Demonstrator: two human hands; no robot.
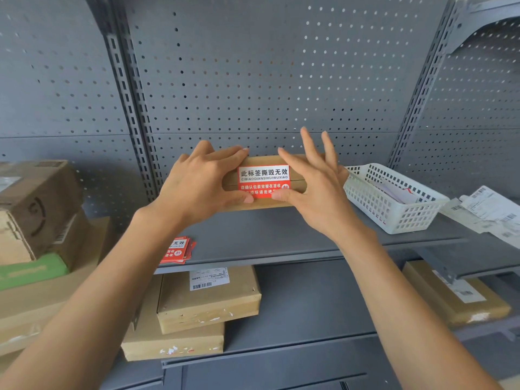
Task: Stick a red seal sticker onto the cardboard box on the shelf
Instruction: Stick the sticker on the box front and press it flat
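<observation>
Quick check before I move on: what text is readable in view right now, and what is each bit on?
"此标签撕毁无效": seal sticker on the cardboard box.
"CIBIAOQIANSIHUIWUXIAO": same sticker, below.
"请确认包装完整在签收": its red part; next line partly hidden by thumbs.
"无效": sticker stack, partly cut off.
Shipping labels, barcodes: too small.

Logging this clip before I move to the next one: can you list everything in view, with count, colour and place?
Cardboard box: one, brown, back of the middle shelf, between both hands.
Sticker: one, red and white, on the box front across its seam.
Spare stickers: small stack, red, shelf front left.
Basket: one, white, shelf right, papers inside.
Shipping labels: several, white, far right.
Flat boxes: two, brown, stacked on the lower shelf.
Parcels: several, brown, one green, far left.
Pegboard: grey, behind.
Left hand: fingers gripping the box's left end.
Right hand: thumb pressing the sticker's lower right, fingers spread.
</observation>
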